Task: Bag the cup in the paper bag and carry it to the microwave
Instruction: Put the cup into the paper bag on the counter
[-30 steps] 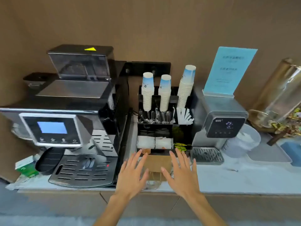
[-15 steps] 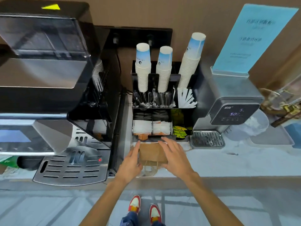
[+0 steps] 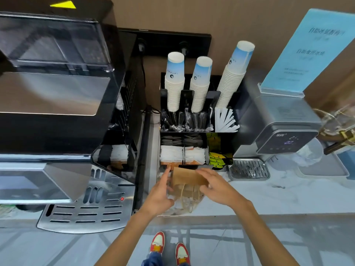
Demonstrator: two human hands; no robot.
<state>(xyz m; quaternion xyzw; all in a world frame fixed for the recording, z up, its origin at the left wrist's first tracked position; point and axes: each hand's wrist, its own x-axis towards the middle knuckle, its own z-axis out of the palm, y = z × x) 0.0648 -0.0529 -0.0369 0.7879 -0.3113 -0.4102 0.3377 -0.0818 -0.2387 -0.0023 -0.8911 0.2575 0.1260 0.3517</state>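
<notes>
From the head view, a brown paper bag [image 3: 189,177] lies at lower centre of the frame on the pale counter [image 3: 288,194], just in front of the black organiser [image 3: 221,139] holding stacked paper cups [image 3: 199,83]. The left hand [image 3: 160,194] pinches the bag's left edge; the right hand [image 3: 217,186] curls over its right edge, gripping it. A coffee machine [image 3: 57,112] fills the left.

Brown paper bag [image 3: 189,177] flat on counter
</notes>
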